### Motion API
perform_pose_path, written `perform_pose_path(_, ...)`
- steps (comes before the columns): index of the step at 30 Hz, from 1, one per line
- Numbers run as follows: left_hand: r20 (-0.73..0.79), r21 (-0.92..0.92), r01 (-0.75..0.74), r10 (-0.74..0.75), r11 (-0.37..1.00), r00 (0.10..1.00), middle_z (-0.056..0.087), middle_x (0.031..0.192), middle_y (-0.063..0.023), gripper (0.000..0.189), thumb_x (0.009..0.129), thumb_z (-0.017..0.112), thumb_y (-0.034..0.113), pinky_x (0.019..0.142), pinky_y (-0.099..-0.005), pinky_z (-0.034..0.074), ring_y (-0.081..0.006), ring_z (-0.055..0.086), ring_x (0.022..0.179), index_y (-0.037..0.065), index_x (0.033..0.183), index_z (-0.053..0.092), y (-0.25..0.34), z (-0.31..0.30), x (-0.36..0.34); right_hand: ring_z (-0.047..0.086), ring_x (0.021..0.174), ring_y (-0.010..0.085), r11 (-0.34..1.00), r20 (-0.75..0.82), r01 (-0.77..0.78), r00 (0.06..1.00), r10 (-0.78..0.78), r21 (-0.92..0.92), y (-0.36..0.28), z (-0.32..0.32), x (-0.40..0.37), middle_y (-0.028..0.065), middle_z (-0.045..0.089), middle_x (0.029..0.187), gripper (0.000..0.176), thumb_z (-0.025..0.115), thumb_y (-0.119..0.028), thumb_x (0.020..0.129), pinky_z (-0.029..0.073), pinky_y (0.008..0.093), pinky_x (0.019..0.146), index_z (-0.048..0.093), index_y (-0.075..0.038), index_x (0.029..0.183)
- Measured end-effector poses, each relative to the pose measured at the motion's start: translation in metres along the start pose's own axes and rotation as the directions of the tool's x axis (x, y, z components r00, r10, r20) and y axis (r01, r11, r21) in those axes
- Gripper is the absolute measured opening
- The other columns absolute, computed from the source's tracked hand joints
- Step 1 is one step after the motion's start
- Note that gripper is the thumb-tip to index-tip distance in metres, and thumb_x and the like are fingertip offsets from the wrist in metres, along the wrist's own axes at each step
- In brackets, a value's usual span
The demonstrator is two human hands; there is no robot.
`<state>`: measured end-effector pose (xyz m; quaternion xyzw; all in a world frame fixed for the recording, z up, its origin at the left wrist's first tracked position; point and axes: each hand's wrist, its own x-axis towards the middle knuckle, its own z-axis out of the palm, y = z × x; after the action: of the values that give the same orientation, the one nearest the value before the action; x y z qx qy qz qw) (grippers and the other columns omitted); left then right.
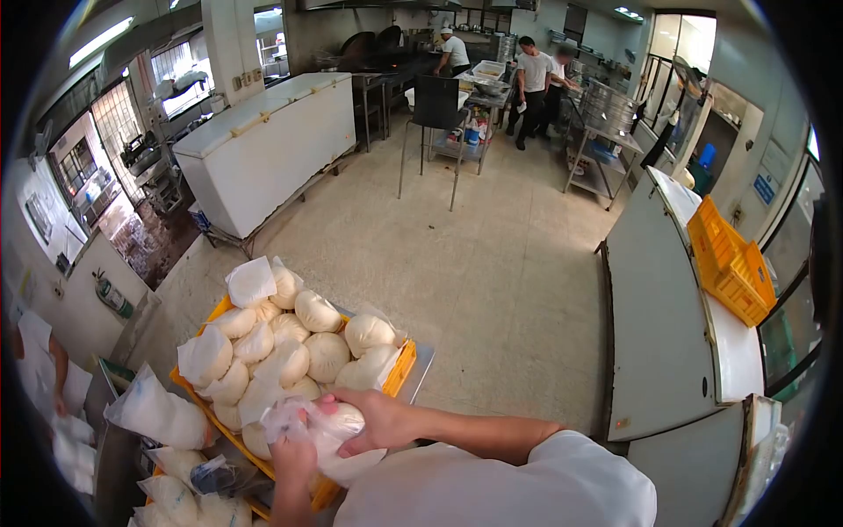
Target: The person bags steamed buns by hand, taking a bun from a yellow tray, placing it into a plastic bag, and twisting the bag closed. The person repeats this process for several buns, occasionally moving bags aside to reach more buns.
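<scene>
Close to my body, a white steamed bun (349,419) sits partly inside a thin clear plastic bag (288,420). My right hand (379,423) curls round the bun from the right side. At the bag's left side, my left hand (297,452) is closed on the plastic. Just beyond my hands, a yellow crate (402,369) is heaped with large steamed buns (327,356), several with white paper on them. Bagged buns (161,406) lie to the left of the crate, beside a dark plastic-wrapped bundle (219,475).
A white chest freezer (268,145) stands ahead on the left, a grey cabinet (654,299) on the right with a yellow crate (729,263) on top. A chair (436,105) and steel tables are farther back. Several people stand there; another person (53,369) is at far left.
</scene>
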<state>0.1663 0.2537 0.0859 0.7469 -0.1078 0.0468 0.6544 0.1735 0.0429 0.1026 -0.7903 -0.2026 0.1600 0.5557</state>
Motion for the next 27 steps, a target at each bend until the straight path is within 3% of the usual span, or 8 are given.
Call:
perform_pose_path(2, -0.036, 0.173, 0.060, -0.054, 0.983, 0.998, 0.069, 0.103, -0.0144, 0.019, 0.102, 0.046, 0.007, 0.090, -0.0404, 0.051, -0.0259, 0.067, 0.097, -0.002, 0.102, 0.062, 0.001, -0.004, 0.009, 0.059, 0.116, 0.0384, 0.995, -0.014, -0.103, 0.995, 0.103, -0.001, -0.012, 0.005, -0.005, 0.0280, 0.059, 0.128, 0.078, 0.082, -0.020, 0.073, 0.048, 0.0427, 0.097, 0.048, 0.004, 0.139)
perform_pose_path(5, -0.097, 0.397, 0.010, 0.031, 0.918, 0.995, 0.068, 0.111, -0.0154, 0.015, 0.095, 0.047, -0.002, 0.100, -0.0418, 0.047, -0.0279, 0.065, 0.110, -0.003, 0.100, 0.060, 0.015, -0.013, 0.033, 0.063, 0.098, 0.0349, 0.843, -0.473, 0.234, 0.740, -0.478, -0.485, 0.016, 0.037, 0.016, 0.0182, 0.067, 0.100, 0.058, 0.079, -0.018, 0.079, 0.048, 0.0428, 0.094, 0.056, 0.001, 0.129)
perform_pose_path(10, -0.132, 0.781, -0.234, 0.520, 0.578, 0.844, 0.064, 0.122, -0.0135, 0.024, 0.080, 0.047, -0.008, 0.118, -0.0514, 0.024, -0.0354, 0.057, 0.123, -0.002, 0.101, 0.058, 0.084, -0.025, 0.052, 0.057, 0.110, 0.0380, 0.843, 0.362, 0.533, 0.801, -0.477, -0.069, 0.001, 0.056, -0.008, 0.0198, 0.059, 0.122, 0.059, 0.079, -0.021, 0.080, 0.047, 0.0437, 0.095, 0.055, -0.001, 0.130)
perform_pose_path(12, -0.060, 0.909, -0.212, 0.615, 0.359, 0.786, 0.064, 0.122, -0.0131, 0.020, 0.082, 0.048, -0.004, 0.120, -0.0536, 0.018, -0.0375, 0.056, 0.123, -0.001, 0.100, 0.057, 0.096, -0.038, 0.051, 0.056, 0.116, 0.0364, 0.897, 0.014, 0.441, 0.897, -0.441, -0.011, 0.009, 0.047, 0.004, 0.0190, 0.057, 0.128, 0.063, 0.079, -0.022, 0.080, 0.047, 0.0435, 0.098, 0.053, -0.003, 0.134)
perform_pose_path(18, -0.330, 0.351, -0.188, 0.309, 0.917, 0.892, 0.067, 0.110, -0.0149, 0.024, 0.099, 0.049, 0.016, 0.105, -0.0409, 0.044, -0.0292, 0.064, 0.105, -0.001, 0.109, 0.062, 0.072, -0.060, 0.033, 0.057, 0.120, 0.0324, 0.743, -0.283, 0.605, 0.688, -0.669, -0.287, -0.038, 0.011, 0.046, 0.0190, 0.054, 0.137, 0.085, 0.084, -0.032, 0.076, 0.047, 0.0417, 0.102, 0.043, -0.003, 0.145)
perform_pose_path(22, -0.248, -0.362, 0.008, -0.104, 0.932, 0.963, 0.067, 0.103, -0.0109, 0.034, 0.101, 0.053, 0.029, 0.084, -0.0362, 0.052, -0.0244, 0.066, 0.090, -0.001, 0.112, 0.061, 0.032, -0.044, 0.032, 0.057, 0.117, 0.0174, 0.737, 0.408, -0.022, 0.844, -0.348, 0.675, -0.010, -0.005, 0.089, 0.0100, 0.059, 0.131, 0.086, 0.087, -0.033, 0.073, 0.047, 0.0325, 0.100, 0.047, 0.002, 0.141)
perform_pose_path(25, -0.072, -0.431, 0.081, -0.124, 0.899, 0.990, 0.066, 0.109, -0.0106, 0.047, 0.101, 0.054, 0.042, 0.089, -0.0329, 0.049, -0.0202, 0.063, 0.095, -0.001, 0.120, 0.060, 0.020, -0.041, 0.038, 0.058, 0.115, 0.0185, 0.621, 0.604, -0.293, 0.703, -0.376, 0.727, 0.027, 0.016, 0.098, 0.0093, 0.060, 0.129, 0.087, 0.087, -0.034, 0.074, 0.045, 0.0351, 0.103, 0.045, 0.000, 0.143)
perform_pose_path(27, -0.047, -0.378, 0.108, -0.136, 0.920, 0.990, 0.064, 0.116, -0.0104, 0.040, 0.101, 0.055, 0.034, 0.086, -0.0299, 0.047, -0.0168, 0.060, 0.096, -0.001, 0.120, 0.060, 0.030, -0.038, 0.046, 0.061, 0.104, 0.0175, 0.726, 0.418, -0.109, 0.870, -0.261, 0.679, 0.018, 0.024, 0.085, 0.0077, 0.065, 0.114, 0.068, 0.087, -0.033, 0.074, 0.046, 0.0359, 0.102, 0.058, -0.001, 0.127)
